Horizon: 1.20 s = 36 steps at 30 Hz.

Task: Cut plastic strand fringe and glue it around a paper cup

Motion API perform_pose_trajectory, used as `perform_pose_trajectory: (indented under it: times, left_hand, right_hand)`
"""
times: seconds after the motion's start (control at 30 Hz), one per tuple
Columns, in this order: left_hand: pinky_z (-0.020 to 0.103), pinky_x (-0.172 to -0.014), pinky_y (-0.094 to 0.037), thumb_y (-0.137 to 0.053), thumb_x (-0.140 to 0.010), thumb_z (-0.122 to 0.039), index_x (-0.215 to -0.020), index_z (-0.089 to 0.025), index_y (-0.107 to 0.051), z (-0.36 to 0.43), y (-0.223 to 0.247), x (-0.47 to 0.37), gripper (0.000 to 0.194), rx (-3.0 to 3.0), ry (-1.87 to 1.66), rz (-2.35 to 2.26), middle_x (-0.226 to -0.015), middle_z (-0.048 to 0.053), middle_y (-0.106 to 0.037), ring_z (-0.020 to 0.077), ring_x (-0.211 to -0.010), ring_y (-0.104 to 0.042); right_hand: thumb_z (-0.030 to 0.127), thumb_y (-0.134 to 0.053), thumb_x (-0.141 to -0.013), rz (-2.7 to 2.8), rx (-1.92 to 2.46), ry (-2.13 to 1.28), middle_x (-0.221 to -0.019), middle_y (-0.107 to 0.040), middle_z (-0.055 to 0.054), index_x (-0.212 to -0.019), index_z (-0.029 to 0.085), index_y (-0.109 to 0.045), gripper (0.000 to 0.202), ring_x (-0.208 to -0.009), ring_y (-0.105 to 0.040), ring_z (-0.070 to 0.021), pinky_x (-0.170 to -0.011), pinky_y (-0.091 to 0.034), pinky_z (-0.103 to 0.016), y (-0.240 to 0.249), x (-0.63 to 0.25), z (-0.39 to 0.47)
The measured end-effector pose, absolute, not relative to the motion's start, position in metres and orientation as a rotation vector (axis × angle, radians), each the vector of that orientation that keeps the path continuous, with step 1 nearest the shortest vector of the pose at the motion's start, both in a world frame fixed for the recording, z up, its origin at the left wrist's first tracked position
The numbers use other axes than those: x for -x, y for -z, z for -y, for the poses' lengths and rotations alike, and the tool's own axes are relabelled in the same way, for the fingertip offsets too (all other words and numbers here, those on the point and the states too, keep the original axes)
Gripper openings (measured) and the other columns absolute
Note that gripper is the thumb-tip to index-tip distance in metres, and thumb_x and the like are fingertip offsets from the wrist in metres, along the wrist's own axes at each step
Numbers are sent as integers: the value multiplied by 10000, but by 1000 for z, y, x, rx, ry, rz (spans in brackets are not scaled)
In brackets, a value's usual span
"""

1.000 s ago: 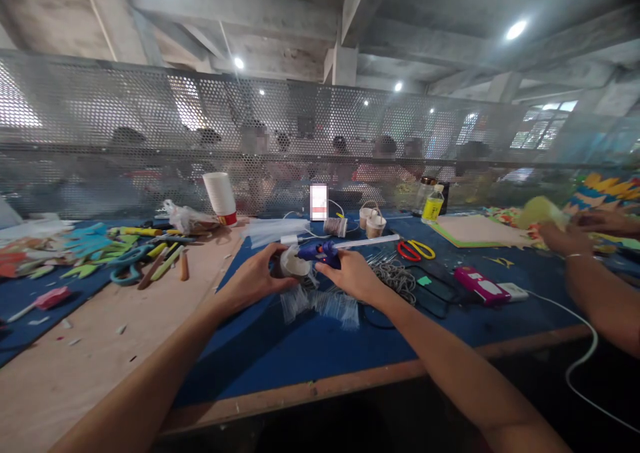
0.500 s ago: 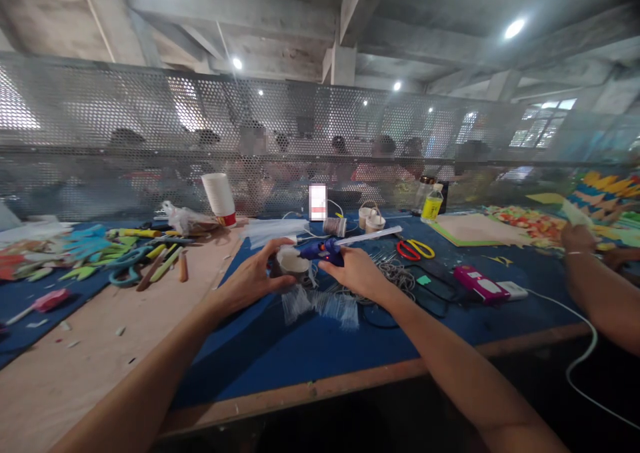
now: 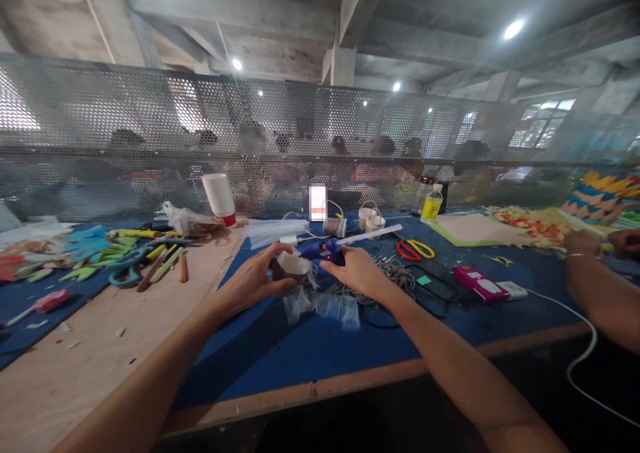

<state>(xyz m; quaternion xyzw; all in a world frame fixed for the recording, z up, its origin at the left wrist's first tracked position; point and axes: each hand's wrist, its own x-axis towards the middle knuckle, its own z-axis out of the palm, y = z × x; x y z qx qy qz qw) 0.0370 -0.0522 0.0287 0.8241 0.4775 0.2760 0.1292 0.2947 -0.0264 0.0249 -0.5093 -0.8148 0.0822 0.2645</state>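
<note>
1. The left hand (image 3: 253,281) is wrapped round a small paper cup (image 3: 291,266), thumb on the near side and fingers curled over the far side, with the cup's open mouth tipped toward the camera.
2. That cup sits just above the blue table cover (image 3: 310,353), right in the middle of the bench, over a heap of clear plastic fringe (image 3: 323,304).
3. The right hand (image 3: 356,273) has a firm grasp on a blue hot glue gun (image 3: 324,250); its nozzle points left and sits right at the cup's rim, touching or nearly so, too close to call.
4. A white glue stick (image 3: 373,235) juts out of the back of the gun, angling up to the right.
5. Beside the right hand lies a tangle of grey cord (image 3: 397,276), and beyond it red-handled scissors (image 3: 413,249).
6. Further right, a pink-and-white device (image 3: 481,285) with a white cable (image 3: 583,353) trailing off the table edge.
7. Behind the hands: a spool of thread (image 3: 335,226), two small cups with handles (image 3: 373,222) and a yellow-labelled bottle (image 3: 432,205).
8. On the left, a stack of white paper cups (image 3: 219,198) stands upright, near teal scissors (image 3: 125,266) and coloured foam cut-outs (image 3: 85,243).
9. At the far right, a co-worker's arm (image 3: 597,293) reaches over bright patterned material (image 3: 600,196).
10. A perforated metal screen (image 3: 150,140) runs along the back of the bench.
</note>
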Motion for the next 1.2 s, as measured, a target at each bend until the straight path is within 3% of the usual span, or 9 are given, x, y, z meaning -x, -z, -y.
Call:
perform_pose_trajectory:
  times: [0.23, 0.37, 0.43, 0.57, 0.7, 0.93, 1.2]
  left_hand:
    - [341, -714, -485, -717, -775, -416, -1192, -233, -491, 50, -27, -37, 509, -2392, -842, -1479, -827, -6, -631, 210, -740, -657]
    - [339, -724, -488, -742, -749, -430, -1195, -228, -497, 52, -27, -40, 547, -2368, -856, -1508, -862, 2, -633, 208, -753, -655]
    - [339, -729, -489, -750, -737, -434, -1193, -228, -498, 52, -28, -41, 560, -2350, -848, -1522, -865, 2, -636, 215, -769, -657]
    - [346, -736, -493, -749, -737, -447, -1205, -228, -491, 52, -29, -41, 578, -2336, -856, -1519, -853, -1, -639, 223, -776, -661]
    - [337, -706, -498, -754, -738, -437, -1211, -240, -486, 52, -29, -40, 578, -2324, -884, -1457, -914, 14, -649, 214, -783, -657]
    - [365, -732, -528, -771, -712, -423, -1212, -244, -492, 54, -31, -40, 600, -2249, -937, -1329, -1023, 46, -672, 227, -860, -662]
    - [426, -899, -521, -792, -708, -419, -1240, -252, -454, 52, -26, -39, 652, -2163, -952, -1200, -1163, 70, -640, 245, -995, -667]
  right_hand:
    - [462, -627, -891, 2040, 1241, -440, -956, -763, -97, -1035, 177, -738, 338, -922, -705, -261, -819, -532, -348, -27, -299, 24]
    - [566, -547, -913, 1860, 1199, -626, -708, -689, -54, -968, 161, -710, 441, -638, -651, -189, -635, -523, -310, -21, -302, 15]
    - [587, -498, -930, 1787, 1194, -663, -681, -662, -34, -991, 158, -684, 471, -566, -612, -165, -588, -503, -294, -19, -303, 9]
    - [487, -531, -945, 1832, 1295, -448, -933, -718, -73, -1114, 173, -628, 369, -807, -681, -206, -730, -504, -299, -12, -305, -1]
    - [319, -591, -930, 2001, 1530, -158, -1246, -650, -143, -1235, 153, -551, 350, -1099, -637, -267, -901, -469, -323, 2, -310, -12]
    - [293, -574, -937, 2021, 1823, 75, -1271, -601, -193, -1261, 104, -514, 380, -1201, -567, -315, -942, -451, -365, 20, -327, -36]
    - [303, -598, -904, 2192, 1842, -26, -1280, -591, -195, -1260, 105, -519, 415, -1187, -573, -325, -948, -450, -399, 37, -320, -42]
